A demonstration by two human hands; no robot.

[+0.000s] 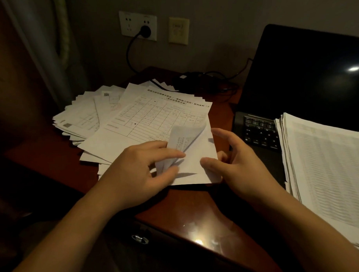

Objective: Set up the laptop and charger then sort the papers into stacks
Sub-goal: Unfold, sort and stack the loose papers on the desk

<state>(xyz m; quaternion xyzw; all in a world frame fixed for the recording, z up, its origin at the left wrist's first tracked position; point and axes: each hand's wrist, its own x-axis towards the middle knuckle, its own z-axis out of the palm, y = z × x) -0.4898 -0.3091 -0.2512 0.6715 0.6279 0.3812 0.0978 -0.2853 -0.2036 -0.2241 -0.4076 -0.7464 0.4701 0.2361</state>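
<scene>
Hands:
- Your left hand [139,167] has thumb and forefinger curled on the near right corner of the top sheet [153,118]. It pinches that corner, which is peeled up and folded back, showing print on its underside.
- Your right hand [236,160] is just beside it. Its thumb lies on the near right corner of the sheets below, and its forefinger arches half open over the right edge. You cannot tell whether the lower fingers reach under the edge.

Papers:
- The top sheet is a printed form with a grid, lying between both hands and the wall.
- It caps a loose pile [82,119] that fans out toward the desk's [187,213] left edge.
- A squared stack [328,167] sits at the right, lying over the laptop's keyboard [260,133] and reaching the desk's near right corner.

Surface and room:
- The desk is reddish polished wood, with a metal drawer pull [140,239] under its front edge.
- The laptop [306,74] is open at the far right with a dark screen.
- A black cable [130,54] runs from a plug in the wall socket [138,25] down to the desk's back edge.
- A curtain [49,48] hangs at the left, and the light is dim.

Orientation:
- The form's heading runs along its far edge.
- Its long axis runs across the desk, skewed so the right end sits nearer you.
- The right stack's long axis runs from far to near.
</scene>
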